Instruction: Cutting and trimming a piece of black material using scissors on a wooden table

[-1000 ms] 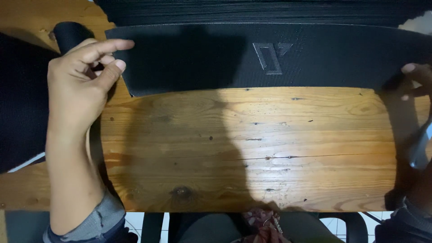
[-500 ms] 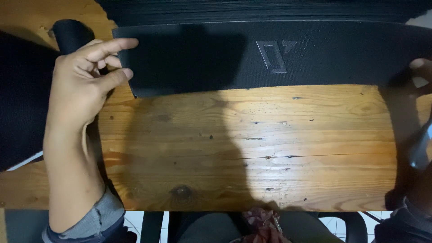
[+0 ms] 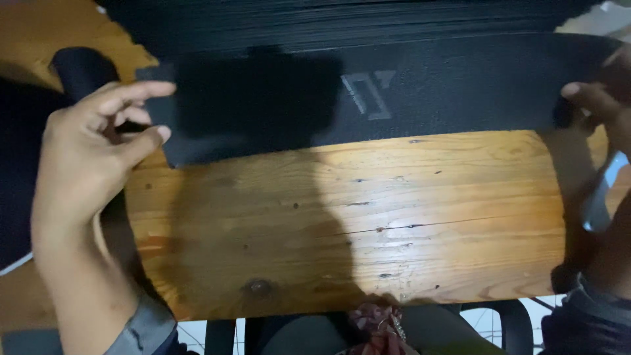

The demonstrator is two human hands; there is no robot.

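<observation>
My left hand (image 3: 92, 158) pinches the black sheet's (image 3: 394, 92) left corner between thumb and fingers; my right hand (image 3: 601, 105) grips its right edge over the wooden worktop (image 3: 342, 223).

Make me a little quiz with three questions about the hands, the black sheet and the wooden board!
1. True or false: the black sheet covers the whole wooden board.
2. Which hand pinches the sheet's near left corner: A left hand, B right hand, C neither?
3. Fill in: the pale mark on the sheet sits near its ____ (middle or left end).

Key: 1 false, the near part of the board is bare. 2 A. 3 middle.
</observation>
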